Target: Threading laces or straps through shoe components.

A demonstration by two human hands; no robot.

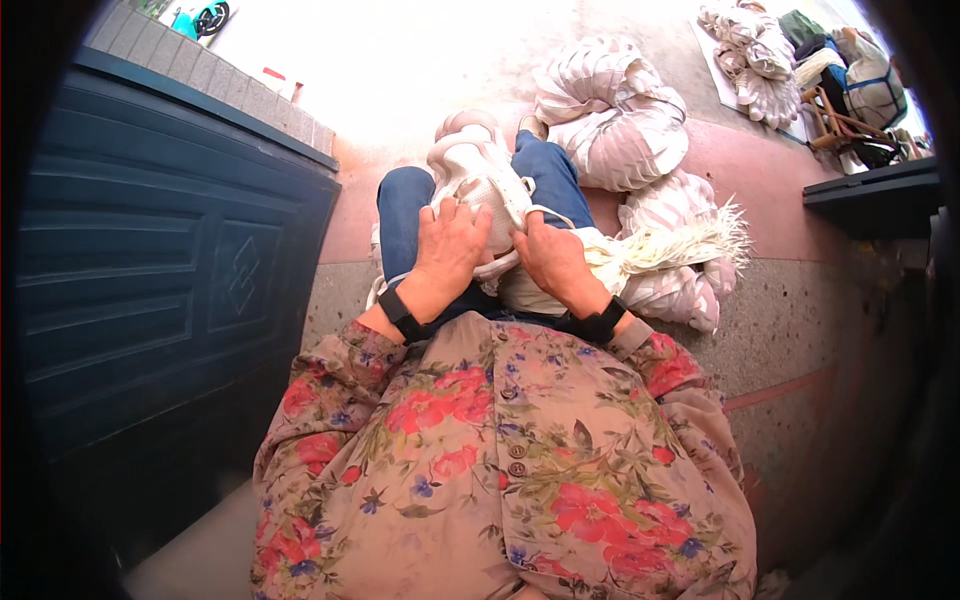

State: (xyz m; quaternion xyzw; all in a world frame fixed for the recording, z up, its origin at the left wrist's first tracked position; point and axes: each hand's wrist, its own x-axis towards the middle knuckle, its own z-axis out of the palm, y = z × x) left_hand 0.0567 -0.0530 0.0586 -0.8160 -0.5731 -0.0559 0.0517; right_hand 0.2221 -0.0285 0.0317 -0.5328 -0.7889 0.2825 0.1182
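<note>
A bundle of white mesh-like fabric [476,185] lies across my lap between my knees, its far end reaching past them. My left hand [450,245] has its fingers curled onto the near part of the fabric. Thumb and fingers of my right hand [556,262] pinch the fabric's right edge, where a thin white cord [549,214] loops out over my right knee. What lies under the fingertips is partly hidden. Beside my right wrist, a bunch of cream strips [660,252] with frayed ends rests over another white bundle.
Coiled white fabric bundles [625,135] sit on the floor at my right, and more [755,60] lie at far right near a wooden-framed chair [840,125]. A dark blue panelled door [170,210] stands close on my left; a dark ledge [870,195] juts in at right.
</note>
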